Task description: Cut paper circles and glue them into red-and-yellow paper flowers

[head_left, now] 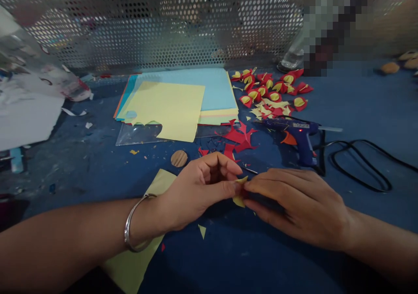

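Between my two hands is a small piece of yellow paper (240, 200), with its upper tip showing above the fingers. My left hand (202, 183) pinches it between thumb and fingers. From the other side, the fingertips of my right hand (294, 200) close on the same piece; a bit of red by these fingertips is too blurred to make out. Under my left wrist lies a strip of yellow paper (133, 268). A round wooden disc (179, 158) rests beyond my left hand, near red paper scraps (241, 137).
Several red and yellow folded paper pieces (261, 91) lie at the back. A blue glue gun (303, 139) with a lit red light sits at right, its black cable (365, 176) looping outward. Stacked coloured sheets (215, 85) are before a perforated metal panel (183, 28).
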Demonstrator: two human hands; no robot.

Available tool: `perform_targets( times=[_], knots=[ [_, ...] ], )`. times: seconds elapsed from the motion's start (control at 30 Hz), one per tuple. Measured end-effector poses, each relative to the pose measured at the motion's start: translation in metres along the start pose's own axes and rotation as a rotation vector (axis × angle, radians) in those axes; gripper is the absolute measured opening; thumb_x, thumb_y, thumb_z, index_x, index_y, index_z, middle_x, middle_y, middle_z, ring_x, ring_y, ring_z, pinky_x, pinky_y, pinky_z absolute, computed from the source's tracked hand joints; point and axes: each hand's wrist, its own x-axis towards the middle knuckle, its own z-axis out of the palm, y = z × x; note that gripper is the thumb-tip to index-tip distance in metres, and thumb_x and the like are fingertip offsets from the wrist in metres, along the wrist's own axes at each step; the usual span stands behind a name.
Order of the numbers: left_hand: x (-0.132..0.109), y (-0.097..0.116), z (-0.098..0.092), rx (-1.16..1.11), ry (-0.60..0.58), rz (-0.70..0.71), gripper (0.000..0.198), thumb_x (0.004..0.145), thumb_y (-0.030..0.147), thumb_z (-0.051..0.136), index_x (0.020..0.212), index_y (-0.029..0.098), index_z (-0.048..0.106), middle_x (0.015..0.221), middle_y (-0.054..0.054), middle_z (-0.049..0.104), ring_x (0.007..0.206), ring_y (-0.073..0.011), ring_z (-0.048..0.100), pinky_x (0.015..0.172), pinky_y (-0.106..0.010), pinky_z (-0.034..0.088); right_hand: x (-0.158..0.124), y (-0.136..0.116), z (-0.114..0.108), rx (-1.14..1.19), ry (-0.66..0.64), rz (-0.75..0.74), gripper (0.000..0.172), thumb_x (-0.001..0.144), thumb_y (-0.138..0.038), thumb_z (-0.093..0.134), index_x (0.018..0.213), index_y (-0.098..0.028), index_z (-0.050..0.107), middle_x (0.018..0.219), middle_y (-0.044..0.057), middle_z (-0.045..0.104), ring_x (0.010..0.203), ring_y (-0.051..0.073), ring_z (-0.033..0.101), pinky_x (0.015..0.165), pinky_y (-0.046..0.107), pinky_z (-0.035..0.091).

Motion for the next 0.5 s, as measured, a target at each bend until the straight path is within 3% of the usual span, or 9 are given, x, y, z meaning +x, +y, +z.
perform_targets(
  times=[0.3,0.5],
  knots=[
    [-0.0037,0.0083,0.0007,0.208,-0.013,0.038,0.038,0.079,0.022,0.095,0.1,0.016,0.063,0.081,0.005,0.065,0.073,-0.0066,0.063,0.073,-0.02,0.051,0.003,-0.0016,0.0004,0.078,0.012,0.036,0.005,0.109,-0.021,0.059,0.112,-0.019,0.062,0.096,0.003,0.081,0.085,0.012,0.079,0.087,0.02,0.061],
    [-0.0007,0.0049,-0.0051,0.209,-0.029,0.069,0.031,0.087,0.022,0.089,0.103,0.016,0.064,0.086,0.004,0.064,0.076,-0.0061,0.062,0.074,-0.019,0.05,0.0029,-0.0006,0.0004,0.137,0.012,0.089,0.006,0.108,-0.024,0.06,0.11,-0.019,0.064,0.094,0.004,0.081,0.081,0.013,0.079,0.076,0.02,0.06]
  ],
)
